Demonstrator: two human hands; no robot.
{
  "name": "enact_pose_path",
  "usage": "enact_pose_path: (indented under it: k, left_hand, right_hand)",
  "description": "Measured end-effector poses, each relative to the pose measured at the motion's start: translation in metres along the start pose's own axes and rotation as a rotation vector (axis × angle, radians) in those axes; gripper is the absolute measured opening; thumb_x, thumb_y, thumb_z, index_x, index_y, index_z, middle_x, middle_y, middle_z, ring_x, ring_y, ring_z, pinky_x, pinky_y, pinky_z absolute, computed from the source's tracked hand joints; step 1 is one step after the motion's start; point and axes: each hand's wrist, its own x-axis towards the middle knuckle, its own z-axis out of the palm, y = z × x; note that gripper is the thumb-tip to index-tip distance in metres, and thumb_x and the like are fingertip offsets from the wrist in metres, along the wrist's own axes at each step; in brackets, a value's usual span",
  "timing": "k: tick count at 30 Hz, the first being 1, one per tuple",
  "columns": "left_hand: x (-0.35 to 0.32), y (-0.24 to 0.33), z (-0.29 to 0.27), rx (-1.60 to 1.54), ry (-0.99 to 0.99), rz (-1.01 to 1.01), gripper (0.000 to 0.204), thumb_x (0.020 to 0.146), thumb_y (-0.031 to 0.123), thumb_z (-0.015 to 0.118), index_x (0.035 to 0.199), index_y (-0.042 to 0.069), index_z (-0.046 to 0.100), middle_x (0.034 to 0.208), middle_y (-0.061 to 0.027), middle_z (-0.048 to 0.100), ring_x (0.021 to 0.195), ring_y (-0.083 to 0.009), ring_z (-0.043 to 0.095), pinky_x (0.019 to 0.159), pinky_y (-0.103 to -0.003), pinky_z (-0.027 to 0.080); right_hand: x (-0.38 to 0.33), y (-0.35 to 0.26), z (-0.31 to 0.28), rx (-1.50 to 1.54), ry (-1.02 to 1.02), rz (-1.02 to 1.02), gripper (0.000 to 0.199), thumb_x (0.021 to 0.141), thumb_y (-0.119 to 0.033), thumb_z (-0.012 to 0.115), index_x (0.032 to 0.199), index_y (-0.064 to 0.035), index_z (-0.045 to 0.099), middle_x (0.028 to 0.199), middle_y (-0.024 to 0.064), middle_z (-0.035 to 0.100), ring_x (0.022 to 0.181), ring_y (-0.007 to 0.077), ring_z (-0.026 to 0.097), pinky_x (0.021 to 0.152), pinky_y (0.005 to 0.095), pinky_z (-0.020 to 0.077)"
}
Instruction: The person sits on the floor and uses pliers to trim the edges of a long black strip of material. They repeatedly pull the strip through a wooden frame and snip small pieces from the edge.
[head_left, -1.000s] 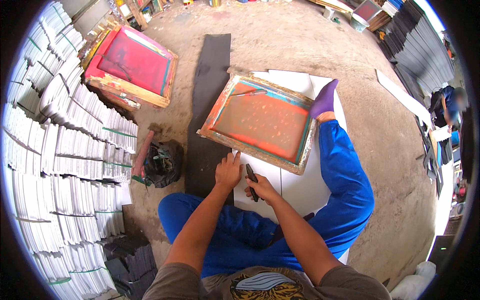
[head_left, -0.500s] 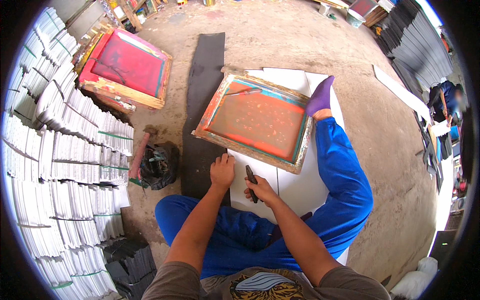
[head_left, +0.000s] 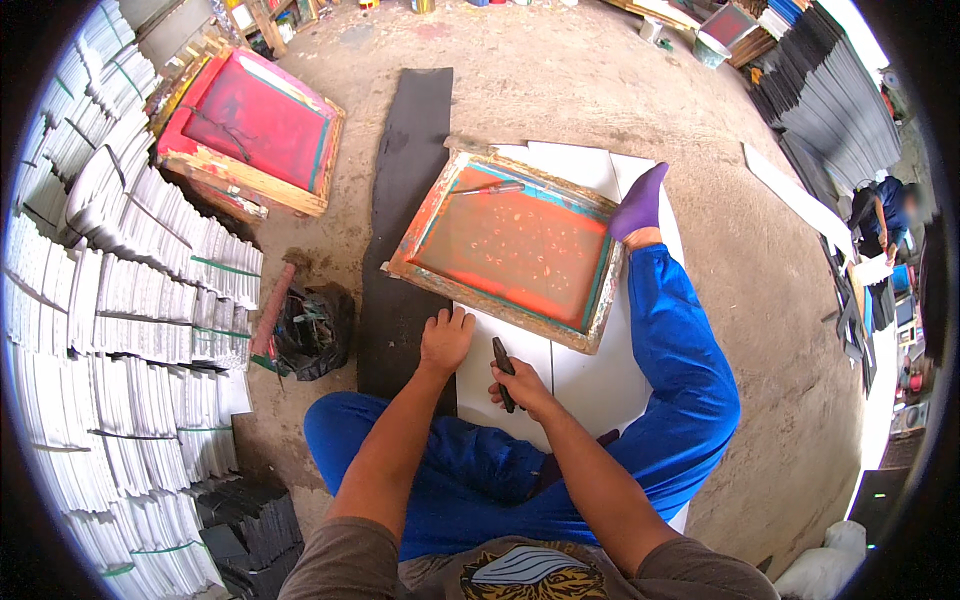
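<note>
black tool (head_left: 503,374): in the right hand (head_left: 522,388), over the white sheets (head_left: 598,388); long axis runs away from the body, far end leaning slightly left, toward the orange screen (head_left: 520,255).
right fingers: clenched round its middle; both ends stick out past them.
left hand (head_left: 446,342): left of the tool, apart from it, fingers bent at the sheets' left edge; cannot tell whether they grip.
orange screen: wood-framed, askew on the sheets, slim tool (head_left: 492,188) lying on it.
black strip (head_left: 415,150): on the floor, reaching past the screen's left side.
red screen (head_left: 265,120): farther off, left.
</note>
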Motion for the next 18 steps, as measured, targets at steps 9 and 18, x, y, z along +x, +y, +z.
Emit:
enact_pose_path:
  k: [9, 18]
  left_hand:
    - [0.000, -0.011, -0.016, 0.098, -0.101, -0.143, 0.012, 0.084, 0.018, 0.061, 0.092, 0.009, 0.062, 0.093, -0.0070, 0.062, 0.089, -0.0257, 0.062, 0.075, -0.041, 0.048]
    - [-0.023, -0.037, -0.057, 0.057, -0.320, -0.346, 0.026, 0.091, 0.033, 0.066, 0.096, 0.009, 0.073, 0.098, -0.0087, 0.069, 0.095, -0.0297, 0.065, 0.079, -0.045, 0.049]
  right_hand:
    - [0.043, -0.026, 0.008, -0.157, 0.131, -0.182, 0.031, 0.100, -0.026, 0.061, 0.109, 0.0033, 0.058, 0.086, 0.0108, 0.063, 0.070, 0.0196, 0.065, 0.063, 0.0348, 0.0574]
    - [0.075, -0.059, 0.030, -0.555, 0.420, -0.166, 0.033, 0.097, -0.024, 0.060, 0.091, 0.0077, 0.060, 0.074, 0.0166, 0.065, 0.056, 0.0277, 0.066, 0.050, 0.0413, 0.0539]
